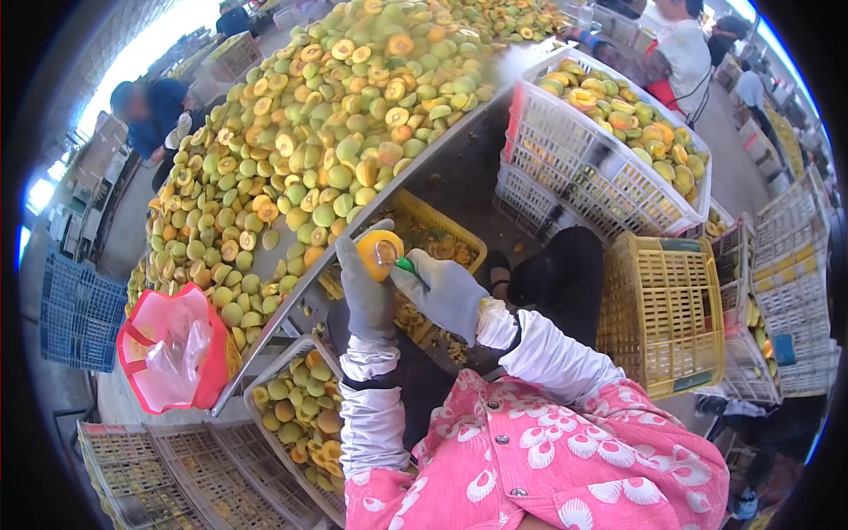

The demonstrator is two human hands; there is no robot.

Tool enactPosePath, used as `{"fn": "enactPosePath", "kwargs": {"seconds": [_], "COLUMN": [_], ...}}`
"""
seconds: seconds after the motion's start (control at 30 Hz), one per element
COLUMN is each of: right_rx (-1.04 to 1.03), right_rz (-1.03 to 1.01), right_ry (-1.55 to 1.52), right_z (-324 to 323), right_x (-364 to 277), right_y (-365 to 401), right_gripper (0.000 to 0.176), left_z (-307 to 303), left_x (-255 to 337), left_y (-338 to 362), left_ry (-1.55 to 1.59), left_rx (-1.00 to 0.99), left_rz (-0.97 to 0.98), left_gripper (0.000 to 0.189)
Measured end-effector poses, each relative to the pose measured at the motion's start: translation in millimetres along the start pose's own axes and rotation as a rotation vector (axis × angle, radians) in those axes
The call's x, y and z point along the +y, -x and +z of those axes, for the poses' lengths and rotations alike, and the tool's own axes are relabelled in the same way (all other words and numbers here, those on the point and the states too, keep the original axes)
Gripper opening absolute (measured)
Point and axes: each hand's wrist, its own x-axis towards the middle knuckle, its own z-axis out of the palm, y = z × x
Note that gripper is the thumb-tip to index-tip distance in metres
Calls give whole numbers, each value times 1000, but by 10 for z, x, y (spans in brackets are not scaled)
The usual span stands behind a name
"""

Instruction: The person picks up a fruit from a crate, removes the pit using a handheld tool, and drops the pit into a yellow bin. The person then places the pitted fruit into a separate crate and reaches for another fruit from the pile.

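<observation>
My left hand (367, 287), in a grey glove, is closed around an orange-yellow peach half (372, 247) with its cut face turned toward my right hand. In my gloved right hand (446, 293) is a pitting tool with a green handle (405, 265). Its curved metal end rests at the brownish pit hollow of the peach half. Both hands are raised just off the table's metal edge, above a yellow crate (459, 231) holding pits and scraps. Beside them, a large heap of halved green and yellow peaches (309, 150) covers the table.
A white crate (583, 155) full of peach halves stands at right, near an upturned yellow crate (662, 309). Another crate of peaches (305, 415) is by my left forearm. A pink bag (177, 353) hangs at the table corner. Co-workers (150, 115) sit around.
</observation>
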Motion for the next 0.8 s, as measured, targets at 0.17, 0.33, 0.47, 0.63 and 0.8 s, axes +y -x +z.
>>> {"fn": "enactPosePath", "kwargs": {"seconds": [0.17, 0.33, 0.47, 0.63, 0.8], "right_rx": [-13, -98, -160, -283, -409], "right_rz": [3, 42, -2, 336, 473], "right_ry": [94, 189, 72, -427, -612], "right_z": [-11, -41, -22, -80, -75], "right_x": [-24, 18, 74, -202, -224], "right_y": [27, 26, 67, 24, 43], "right_gripper": [28, 29, 31, 35, 35], "left_z": [110, 54, -92, 173, 158], "left_x": [107, 222, 350, 229, 118], "left_y": [60, 67, 6, 116, 159], "left_ry": [-73, -433, -498, -391, -197], "left_rx": [73, 49, -125, 36, 195], "left_rz": [70, 62, -40, 445, 174], "left_gripper": [63, 68, 65, 54, 48]}}
